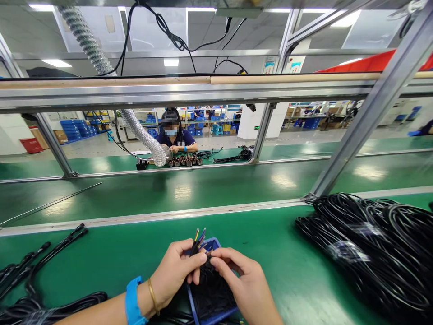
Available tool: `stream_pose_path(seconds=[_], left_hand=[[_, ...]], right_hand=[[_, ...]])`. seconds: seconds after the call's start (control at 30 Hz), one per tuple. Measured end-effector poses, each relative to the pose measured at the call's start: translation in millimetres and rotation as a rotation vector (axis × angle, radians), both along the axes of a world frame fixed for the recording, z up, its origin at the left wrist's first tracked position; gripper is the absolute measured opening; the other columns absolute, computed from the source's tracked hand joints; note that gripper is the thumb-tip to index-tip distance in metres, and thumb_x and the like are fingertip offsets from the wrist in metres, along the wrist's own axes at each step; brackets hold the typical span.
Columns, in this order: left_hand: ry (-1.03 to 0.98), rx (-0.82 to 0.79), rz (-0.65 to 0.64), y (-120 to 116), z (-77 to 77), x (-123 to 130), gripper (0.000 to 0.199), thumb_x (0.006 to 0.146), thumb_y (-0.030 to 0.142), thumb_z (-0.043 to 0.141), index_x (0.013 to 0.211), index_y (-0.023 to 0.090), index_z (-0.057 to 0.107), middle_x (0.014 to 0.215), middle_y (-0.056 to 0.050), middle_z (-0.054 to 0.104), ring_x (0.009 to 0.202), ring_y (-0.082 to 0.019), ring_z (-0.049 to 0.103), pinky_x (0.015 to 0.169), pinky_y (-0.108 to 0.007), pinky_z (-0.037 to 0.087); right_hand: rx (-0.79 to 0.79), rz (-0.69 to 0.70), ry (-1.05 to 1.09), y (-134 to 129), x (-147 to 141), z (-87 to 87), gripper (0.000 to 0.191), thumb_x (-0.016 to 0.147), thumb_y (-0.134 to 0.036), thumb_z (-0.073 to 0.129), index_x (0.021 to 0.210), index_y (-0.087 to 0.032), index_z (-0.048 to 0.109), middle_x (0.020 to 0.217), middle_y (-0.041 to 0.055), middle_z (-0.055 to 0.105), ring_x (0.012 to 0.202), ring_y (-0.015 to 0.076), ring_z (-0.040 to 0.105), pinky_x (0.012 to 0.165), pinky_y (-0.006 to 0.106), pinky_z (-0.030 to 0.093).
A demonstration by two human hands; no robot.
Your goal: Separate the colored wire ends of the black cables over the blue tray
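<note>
My left hand (181, 266), with a blue wrist strap and a gold bangle, is closed around a black cable (195, 248) whose thin coloured wire ends point up. Close beside it, my right hand (238, 275) pinches with thumb and forefinger near the left thumb; what lies between these fingertips is too small to make out. Both hands are over a blue bin (193, 301) filled with short black pieces (214, 293). The bin stands on the green bench near its front edge.
Coiled black cables (379, 253) are heaped at the right. More black cables (37, 275) lie at the left. A metal post (368, 108) rises behind the heap. Across the bench sits a person (172, 133) near small metal parts (185, 160) and a duct hose (144, 135).
</note>
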State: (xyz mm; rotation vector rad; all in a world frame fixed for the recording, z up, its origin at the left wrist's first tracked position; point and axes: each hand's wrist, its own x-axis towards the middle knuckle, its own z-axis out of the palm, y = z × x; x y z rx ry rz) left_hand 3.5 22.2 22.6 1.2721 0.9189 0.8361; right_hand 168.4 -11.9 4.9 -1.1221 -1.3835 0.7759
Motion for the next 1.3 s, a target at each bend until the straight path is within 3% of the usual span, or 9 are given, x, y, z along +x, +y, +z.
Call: stream_pose_path(seconds=[0.1,0.27,0.6,0.73,0.87,0.97,1.13,1.3], left_hand=[[0.012,-0.001,0.009,0,2.0,-1,0.044,0.071,0.055,0.074,0.079,0.014,0.063,0.043,0.008,0.045,0.038,-0.006,0.036,0.042,-0.02,0.024],[0.034,-0.042,-0.081,-5,5.3,0,0.042,0.072,0.054,0.073,0.076,0.014,0.063,0.044,0.008,0.043,0.037,-0.005,0.033,0.04,-0.019,0.022],[-0.009,-0.035,-0.146,-7,5.8,-1,0.037,0.076,0.05,0.072,0.08,0.013,0.066,0.051,0.008,0.045,0.037,-0.004,0.037,0.039,-0.017,0.025],[0.006,-0.033,-0.125,-7,3.7,-2,0.038,0.076,0.05,0.072,0.081,0.013,0.065,0.047,0.008,0.044,0.037,-0.005,0.037,0.04,-0.017,0.024],[-0.011,-0.036,-0.085,-6,0.1,-2,0.04,0.075,0.051,0.072,0.084,0.013,0.066,0.048,0.006,0.047,0.039,-0.006,0.04,0.042,-0.019,0.026],[-0.016,-0.026,-0.077,-5,1.5,-2,0.038,0.077,0.049,0.071,0.085,0.012,0.066,0.05,0.007,0.047,0.04,-0.005,0.034,0.043,-0.019,0.021],[-0.006,-0.036,-0.088,-8,7.6,-1,0.034,0.076,0.046,0.071,0.073,0.015,0.057,0.051,0.009,0.039,0.039,-0.004,0.028,0.043,-0.021,0.016],[-0.008,-0.041,-0.127,-10,8.9,0,0.034,0.076,0.046,0.07,0.074,0.015,0.057,0.054,0.008,0.04,0.039,-0.004,0.028,0.041,-0.021,0.016]], right_hand=[[0.056,-0.089,-0.025,1,3,-1.2,0.025,0.079,-0.046,0.073,0.08,-0.022,0.08,0.072,0.0053,0.075,0.063,0.0194,0.069,0.058,0.025,0.058],[0.066,-0.238,0.178,-1,4,-1.9,0.029,0.075,-0.048,0.077,0.079,-0.019,0.077,0.07,0.0055,0.074,0.055,0.0167,0.065,0.051,0.024,0.059],[0.149,-0.235,0.169,-6,-1,-3.7,0.011,0.08,-0.032,0.075,0.08,-0.021,0.076,0.071,0.0028,0.074,0.057,0.015,0.067,0.055,0.021,0.058],[0.231,-0.217,0.064,-7,-4,-6.9,0.002,0.081,-0.024,0.074,0.081,-0.022,0.076,0.071,0.0008,0.074,0.059,0.0138,0.068,0.058,0.02,0.057],[0.37,-0.201,-0.063,-7,-5,-8.8,0.007,0.082,-0.019,0.073,0.082,-0.024,0.077,0.073,-0.0002,0.076,0.061,0.014,0.07,0.062,0.02,0.058],[0.32,-0.163,-0.058,-6,-2,-10.6,0.01,0.086,-0.021,0.07,0.089,-0.025,0.078,0.077,0.0004,0.078,0.063,0.015,0.072,0.062,0.02,0.059],[0.237,-0.174,0.06,-4,2,-12.4,0.021,0.089,-0.024,0.067,0.108,-0.027,0.074,0.093,0.003,0.08,0.083,0.0175,0.076,0.077,0.023,0.062],[0.268,-0.197,0.084,-6,-1,-8.8,0.021,0.085,-0.02,0.07,0.104,-0.028,0.073,0.09,0.0015,0.079,0.078,0.0146,0.075,0.074,0.019,0.062]])
